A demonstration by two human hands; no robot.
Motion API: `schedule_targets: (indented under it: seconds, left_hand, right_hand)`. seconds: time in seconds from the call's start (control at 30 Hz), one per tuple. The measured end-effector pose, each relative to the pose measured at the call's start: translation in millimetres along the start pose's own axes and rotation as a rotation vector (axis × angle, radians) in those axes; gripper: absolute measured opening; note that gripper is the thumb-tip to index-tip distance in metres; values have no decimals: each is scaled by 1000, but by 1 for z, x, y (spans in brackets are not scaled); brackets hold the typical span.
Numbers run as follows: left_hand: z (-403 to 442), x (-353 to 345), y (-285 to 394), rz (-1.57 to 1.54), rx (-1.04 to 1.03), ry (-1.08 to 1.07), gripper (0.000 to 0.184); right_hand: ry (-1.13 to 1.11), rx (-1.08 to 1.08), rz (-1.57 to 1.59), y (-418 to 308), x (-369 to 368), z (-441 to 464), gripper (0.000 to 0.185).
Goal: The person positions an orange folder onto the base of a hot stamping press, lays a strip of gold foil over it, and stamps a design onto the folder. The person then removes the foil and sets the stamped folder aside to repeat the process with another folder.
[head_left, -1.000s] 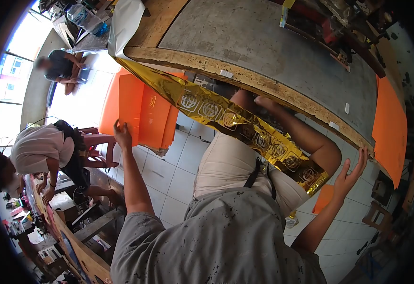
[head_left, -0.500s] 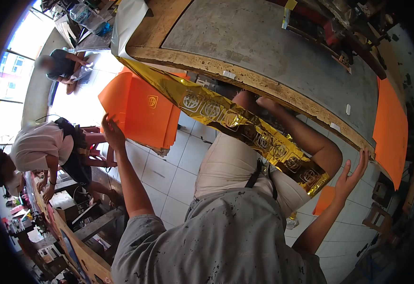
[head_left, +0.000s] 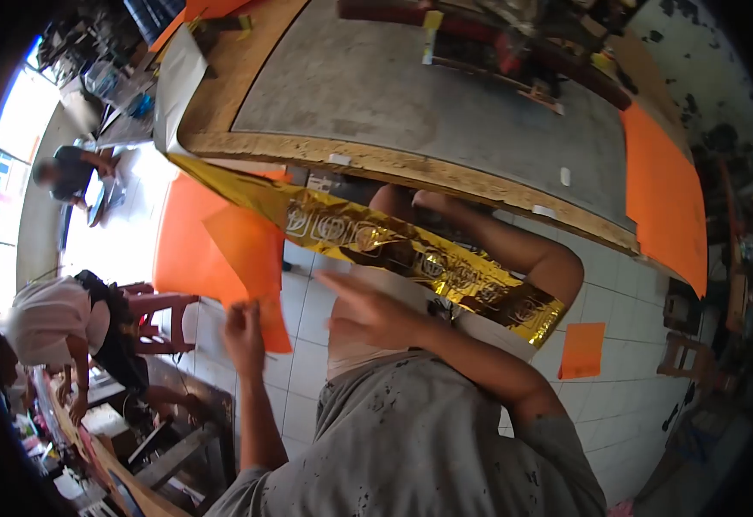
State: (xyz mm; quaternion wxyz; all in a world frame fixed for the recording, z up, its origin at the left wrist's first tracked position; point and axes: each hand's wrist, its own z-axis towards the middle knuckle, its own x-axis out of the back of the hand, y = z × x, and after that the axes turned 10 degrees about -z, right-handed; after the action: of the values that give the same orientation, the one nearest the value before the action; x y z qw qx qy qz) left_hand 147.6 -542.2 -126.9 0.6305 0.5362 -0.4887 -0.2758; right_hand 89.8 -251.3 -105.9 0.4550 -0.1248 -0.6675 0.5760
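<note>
My left hand [head_left: 243, 334] is closed, its fingertips pinching the lower edge of an orange sheet [head_left: 247, 250] that stands partly lifted and is blurred. Behind that sheet lies a stack of orange sheets [head_left: 187, 233]. My right hand [head_left: 376, 312] reaches across my lap toward the stack, slightly smeared, with its fingers stretched out and nothing in them. A long strip of gold foil [head_left: 424, 258] with stamped-out round emblems hangs slanting over my legs, just beyond my right hand. It runs up to the left corner of the worktable.
The grey-topped worktable [head_left: 351, 86] has a worn wooden edge in front of me, with red machinery [head_left: 506, 43] above it. Another orange sheet [head_left: 665, 198] hangs at its right end. An orange piece [head_left: 583, 349] lies on the tiled floor. Two people are at left, one bending beside a stool.
My right hand has swung from the far right across my lap. My left hand has lowered and now pinches an orange sheet, raised off the stack. The view has shifted.
</note>
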Motion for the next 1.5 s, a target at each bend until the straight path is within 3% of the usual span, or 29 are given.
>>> schedule_targets:
  seconds: [0.07,0.1,0.13,0.2,0.3,0.37,0.4,0.47,0.53,0.57,0.63,0.67,0.73,0.77,0.87,0.9,0.97,1.27,1.5]
  left_hand:
    - [-46,-31,20,-161,95,-40,20]
    - [-75,-52,27,-214,78,-56,19]
    - [-93,-59,32,-261,50,-79,19]
    - [-103,-50,29,-328,43,-139,28]
    - [-115,-34,7,-524,-63,-245,47]
    - [-108,-26,0,-559,-132,-232,69]
    - [-99,-21,-2,-606,-180,-158,62]
    - [-76,-13,-5,-161,-242,165,67]
    - [-33,-5,-27,358,-513,499,68]
    - [-15,-2,-32,304,-419,542,71]
    - [17,2,-35,191,-230,624,77]
    - [29,8,-28,-128,-157,346,73]
    - [49,18,-11,-743,2,-234,64]
    - [65,17,-7,-682,67,-293,50]
    - [88,9,8,-459,-101,-451,40]
    - [79,-2,50,-449,-119,-440,33]
    - [80,-6,66,-394,-143,-419,37]
    - [94,4,77,-355,-195,-331,52]
    - [130,-7,121,-249,-363,-248,63]
  right_hand:
    - [-118,-107,127,-1,-39,43,95]
    - [-92,-163,20,2,-60,59,92]
    - [-227,-281,-100,-31,-59,75,79]
    - [-209,-115,-228,-23,-88,84,41]
    - [-281,52,-184,-51,-62,76,13]
    - [-215,78,-116,-81,-23,60,15]
    - [-186,89,-79,-97,0,46,16]
    - [11,121,-22,-124,62,11,26]
    - [316,146,-76,-122,101,-35,37]
    - [293,-77,67,-130,126,-64,40]
    - [692,-137,383,-125,144,-101,37]
    - [867,-200,589,-126,152,-115,37]
    - [1041,-290,493,-78,164,-149,40]
    - [1057,-272,529,-65,163,-156,40]
    - [1110,-254,514,-35,156,-169,40]
    - [1117,-271,422,-26,153,-169,40]
    - [1097,-316,162,-9,151,-171,40]
    - [1088,-510,-224,-21,165,-152,51]
    - [1049,-567,-487,-21,204,-121,33]
